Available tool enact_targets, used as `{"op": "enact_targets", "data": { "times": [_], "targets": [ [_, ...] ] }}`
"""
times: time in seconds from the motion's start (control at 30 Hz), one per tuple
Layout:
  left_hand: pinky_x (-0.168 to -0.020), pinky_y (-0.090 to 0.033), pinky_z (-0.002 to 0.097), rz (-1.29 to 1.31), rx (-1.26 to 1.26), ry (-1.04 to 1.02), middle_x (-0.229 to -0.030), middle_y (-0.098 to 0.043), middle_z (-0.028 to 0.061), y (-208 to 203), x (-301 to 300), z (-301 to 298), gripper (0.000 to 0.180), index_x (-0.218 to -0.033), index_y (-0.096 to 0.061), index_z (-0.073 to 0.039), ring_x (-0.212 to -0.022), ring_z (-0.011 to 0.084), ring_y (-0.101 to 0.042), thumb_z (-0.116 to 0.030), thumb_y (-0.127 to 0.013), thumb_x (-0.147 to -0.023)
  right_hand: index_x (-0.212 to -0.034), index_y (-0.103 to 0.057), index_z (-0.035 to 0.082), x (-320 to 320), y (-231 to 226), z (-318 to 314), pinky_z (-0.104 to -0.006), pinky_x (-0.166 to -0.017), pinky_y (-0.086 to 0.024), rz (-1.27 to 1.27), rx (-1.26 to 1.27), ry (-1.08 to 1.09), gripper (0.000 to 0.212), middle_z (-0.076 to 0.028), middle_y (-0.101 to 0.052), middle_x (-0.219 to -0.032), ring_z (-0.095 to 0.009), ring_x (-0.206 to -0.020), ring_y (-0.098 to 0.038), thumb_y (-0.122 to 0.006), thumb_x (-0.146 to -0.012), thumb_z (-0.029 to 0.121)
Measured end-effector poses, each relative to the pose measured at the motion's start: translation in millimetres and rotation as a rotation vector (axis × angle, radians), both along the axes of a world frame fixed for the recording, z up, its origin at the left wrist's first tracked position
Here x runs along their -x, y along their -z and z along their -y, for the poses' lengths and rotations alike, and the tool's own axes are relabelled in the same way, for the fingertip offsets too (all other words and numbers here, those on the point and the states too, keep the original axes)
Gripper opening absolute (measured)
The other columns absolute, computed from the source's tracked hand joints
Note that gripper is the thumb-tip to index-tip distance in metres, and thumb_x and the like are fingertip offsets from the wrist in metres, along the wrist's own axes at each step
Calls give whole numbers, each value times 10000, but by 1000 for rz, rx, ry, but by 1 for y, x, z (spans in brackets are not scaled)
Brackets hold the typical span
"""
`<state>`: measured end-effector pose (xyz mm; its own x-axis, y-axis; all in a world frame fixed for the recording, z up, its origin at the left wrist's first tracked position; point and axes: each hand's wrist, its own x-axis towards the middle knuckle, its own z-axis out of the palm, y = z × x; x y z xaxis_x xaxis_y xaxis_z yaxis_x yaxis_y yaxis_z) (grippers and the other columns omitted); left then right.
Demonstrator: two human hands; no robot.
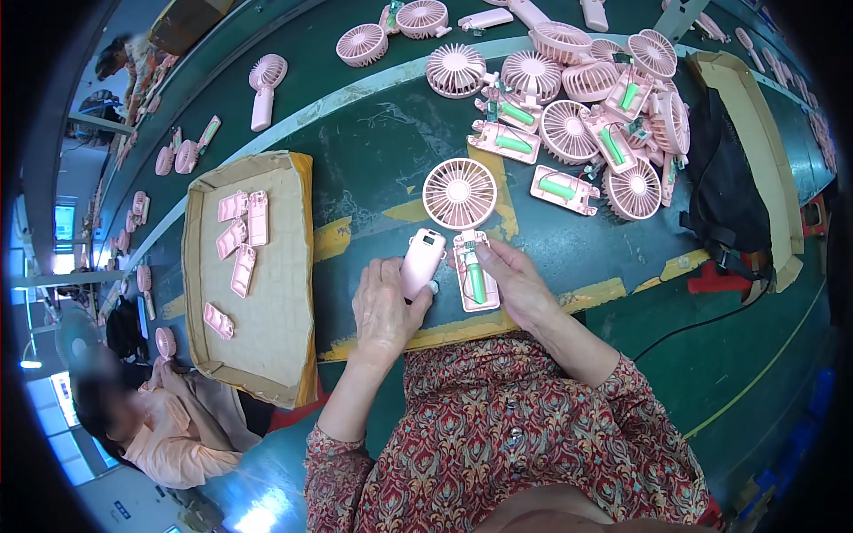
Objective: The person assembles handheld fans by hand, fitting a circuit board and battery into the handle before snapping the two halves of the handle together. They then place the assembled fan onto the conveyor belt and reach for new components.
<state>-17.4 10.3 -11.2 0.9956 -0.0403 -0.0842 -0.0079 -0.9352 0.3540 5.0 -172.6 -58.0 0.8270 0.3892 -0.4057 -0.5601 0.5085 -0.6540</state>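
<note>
In front of me is a pink handheld fan, its round grille pointing away from me. Its handle is uncovered and shows a green battery cell and a small green circuit board. My right hand grips this handle from its right side, thumb on top near the board. A loose pink handle cover with a small dark window at its upper end sits just left of the handle. My left hand is closed around the cover's lower left side. Cover and fan are close together but apart.
A shallow cardboard tray on the left holds several pink handle covers. A pile of opened pink fans lies at the far right, beside a black bag. Beyond runs a green belt carrying more fans. A co-worker sits at lower left.
</note>
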Motion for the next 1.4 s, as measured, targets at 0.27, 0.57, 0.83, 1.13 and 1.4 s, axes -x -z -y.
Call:
{"op": "enact_targets", "data": {
  "times": [0.27,0.57,0.83,1.13,1.4],
  "targets": [
    [-643,-523,390,-154,372,-202,-738,-646,186,-20,9,24,497,-1054,-474,55,-667,318,-654,-271,-678,-740,-1255,-455,23,3,-2,2,-239,-789,-489,0,-15,-29,334,-45,-569,-1077,-92,-928,-565,-420,-985,217],
    [-533,-512,456,-74,211,-8,-723,-639,226,-18,15,51,637,-1263,-368,44,-561,362,-635,-270,-633,-777,-1317,-405,19,0,-6,9,-283,-907,-419,-8,-84,-87,420,-55,-529,-1163,-122,-1061,-504,-430,-901,71],
    [-481,-507,437,-16,128,26,-689,-632,235,-16,15,56,656,-1242,-422,103,-534,355,-633,-287,-645,-764,-1364,-344,28,-3,-8,12,-206,-615,-407,80,-87,-191,530,-24,-532,-1027,-72,-770,-481,-408,-838,52],
    [-468,-500,429,-27,161,-8,-668,-627,232,-13,18,56,670,-1228,-423,129,-512,346,-626,-293,-653,-762,-1365,-344,30,-5,-16,14,-217,-645,-411,72,-113,-204,547,-19,-517,-1091,-81,-836,-484,-411,-823,55],
    [-447,-490,425,-9,157,44,-609,-613,216,-11,16,51,658,-1212,-446,133,-475,333,-615,-293,-660,-758,-1423,-209,-8,-7,-18,14,-317,-1063,-274,89,-68,-296,655,-106,-365,-1380,-183,-1264,-367,-432,-807,-3]
  ]
}}
